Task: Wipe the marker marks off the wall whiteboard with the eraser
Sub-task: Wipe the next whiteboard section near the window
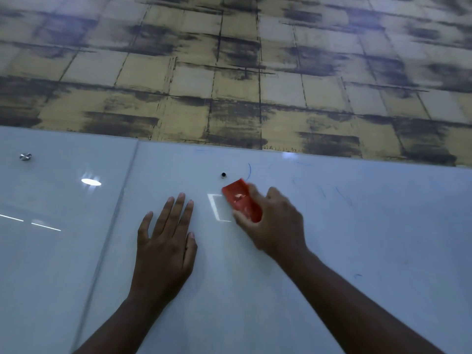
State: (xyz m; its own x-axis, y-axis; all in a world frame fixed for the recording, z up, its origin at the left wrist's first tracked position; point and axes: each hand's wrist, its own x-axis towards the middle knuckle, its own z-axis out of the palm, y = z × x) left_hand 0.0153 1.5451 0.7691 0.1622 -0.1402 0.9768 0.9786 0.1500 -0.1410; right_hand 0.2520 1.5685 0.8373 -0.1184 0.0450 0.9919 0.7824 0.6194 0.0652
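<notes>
Glossy white whiteboard on a wall, split by a vertical seam at left; faint blue marker marks near its top edge, a small black fixing and a metal fixing; left hand flat against it, red eraser pressed on it

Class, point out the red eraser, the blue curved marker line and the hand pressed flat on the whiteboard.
red eraser (240,200): head view, its glossy top face.
blue curved marker line (249,171): head view, mid-curve.
left hand (164,241): head view, its back.

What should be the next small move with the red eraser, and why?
Probably slide the eraser, gripped in the right hand, up and slightly right over the curved blue mark just above its top edge. The left hand rests flat on the whiteboard.
</notes>
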